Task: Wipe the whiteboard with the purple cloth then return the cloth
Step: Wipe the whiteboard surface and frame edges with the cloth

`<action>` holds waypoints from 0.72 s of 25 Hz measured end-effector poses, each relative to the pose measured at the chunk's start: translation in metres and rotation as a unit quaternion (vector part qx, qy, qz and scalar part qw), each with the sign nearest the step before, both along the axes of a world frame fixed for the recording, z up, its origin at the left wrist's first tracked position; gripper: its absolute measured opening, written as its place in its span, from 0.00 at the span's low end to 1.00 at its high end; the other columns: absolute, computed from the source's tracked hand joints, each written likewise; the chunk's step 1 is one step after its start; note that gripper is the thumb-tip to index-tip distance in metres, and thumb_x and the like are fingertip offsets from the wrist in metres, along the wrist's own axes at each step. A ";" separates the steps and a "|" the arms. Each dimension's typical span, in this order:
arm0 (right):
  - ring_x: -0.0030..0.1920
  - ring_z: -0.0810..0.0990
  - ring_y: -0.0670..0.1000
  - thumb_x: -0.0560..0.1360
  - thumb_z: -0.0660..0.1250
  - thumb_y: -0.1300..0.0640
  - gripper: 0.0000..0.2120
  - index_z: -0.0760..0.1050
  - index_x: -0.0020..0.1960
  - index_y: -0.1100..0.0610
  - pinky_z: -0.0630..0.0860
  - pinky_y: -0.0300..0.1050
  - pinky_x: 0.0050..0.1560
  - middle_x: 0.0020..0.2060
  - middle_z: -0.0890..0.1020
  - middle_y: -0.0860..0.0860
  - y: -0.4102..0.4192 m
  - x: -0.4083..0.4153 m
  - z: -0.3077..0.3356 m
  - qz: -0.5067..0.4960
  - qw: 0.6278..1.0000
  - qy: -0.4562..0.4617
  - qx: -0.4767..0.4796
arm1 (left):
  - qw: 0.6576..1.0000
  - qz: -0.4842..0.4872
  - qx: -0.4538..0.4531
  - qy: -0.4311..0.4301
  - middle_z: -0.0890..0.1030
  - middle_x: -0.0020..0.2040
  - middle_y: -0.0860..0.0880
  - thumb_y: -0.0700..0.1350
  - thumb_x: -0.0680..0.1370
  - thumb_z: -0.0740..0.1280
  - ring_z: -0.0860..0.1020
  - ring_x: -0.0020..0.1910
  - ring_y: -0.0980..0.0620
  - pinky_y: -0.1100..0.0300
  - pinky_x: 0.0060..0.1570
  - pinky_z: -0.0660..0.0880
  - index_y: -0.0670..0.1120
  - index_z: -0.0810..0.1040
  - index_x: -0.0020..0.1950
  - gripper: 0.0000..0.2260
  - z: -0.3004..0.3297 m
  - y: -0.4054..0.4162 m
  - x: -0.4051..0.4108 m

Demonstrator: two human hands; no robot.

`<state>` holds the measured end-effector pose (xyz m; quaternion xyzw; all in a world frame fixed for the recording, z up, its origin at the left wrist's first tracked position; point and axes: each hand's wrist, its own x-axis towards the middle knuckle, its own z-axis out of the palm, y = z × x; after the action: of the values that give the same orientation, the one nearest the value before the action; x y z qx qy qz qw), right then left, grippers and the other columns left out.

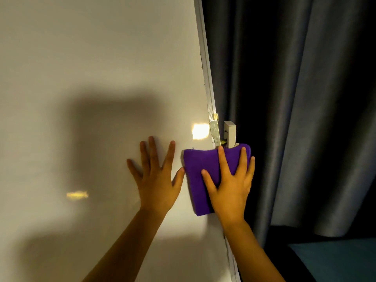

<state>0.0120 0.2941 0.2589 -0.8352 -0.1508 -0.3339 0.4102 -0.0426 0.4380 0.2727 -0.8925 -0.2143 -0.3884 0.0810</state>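
The whiteboard (91, 68) fills the left and middle of the head view, its metal frame edge running down the right side. A folded purple cloth (198, 171) lies flat against the board at that right edge and overlaps the frame. My right hand (230, 184) presses on the cloth with spread fingers, covering its right half. My left hand (156, 176) rests flat on the bare board just left of the cloth, fingers apart, thumb tip touching the cloth's left edge.
A metal bracket (214, 131) and a small white box (231, 132) sit on the board's frame just above the cloth. Dark grey curtains (295, 98) hang to the right. A teal surface (335, 259) shows at the lower right.
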 end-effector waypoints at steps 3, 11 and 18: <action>0.72 0.55 0.61 0.69 0.56 0.33 0.35 0.50 0.72 0.40 0.69 0.61 0.60 0.75 0.55 0.55 -0.001 0.009 -0.022 0.043 0.999 -0.001 0.027 | 0.999 0.021 0.021 -0.024 0.50 0.77 0.42 0.65 0.75 0.47 0.48 0.75 0.38 0.32 0.68 0.49 0.55 0.48 0.75 0.31 -0.009 0.001 0.007; 0.65 0.66 0.62 0.65 0.52 0.31 0.40 0.52 0.73 0.46 0.74 0.60 0.53 0.69 0.65 0.58 -0.010 -0.017 -0.098 0.021 0.994 0.108 0.012 | 0.998 0.033 0.020 -0.046 0.52 0.77 0.41 0.65 0.76 0.49 0.48 0.75 0.38 0.35 0.69 0.46 0.55 0.48 0.75 0.30 -0.064 -0.013 -0.006; 0.64 0.68 0.64 0.70 0.50 0.32 0.35 0.37 0.69 0.40 0.62 0.65 0.64 0.68 0.68 0.58 -0.025 -0.031 -0.116 0.032 0.996 0.066 -0.041 | 0.999 0.038 0.016 -0.001 0.52 0.76 0.42 0.65 0.76 0.45 0.50 0.75 0.39 0.34 0.69 0.49 0.56 0.48 0.75 0.29 -0.132 -0.034 -0.043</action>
<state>-0.0193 0.2688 0.1433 -0.8666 -0.1633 -0.2582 0.3947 -0.0860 0.4044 0.1406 -0.8822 -0.2417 -0.3890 0.1094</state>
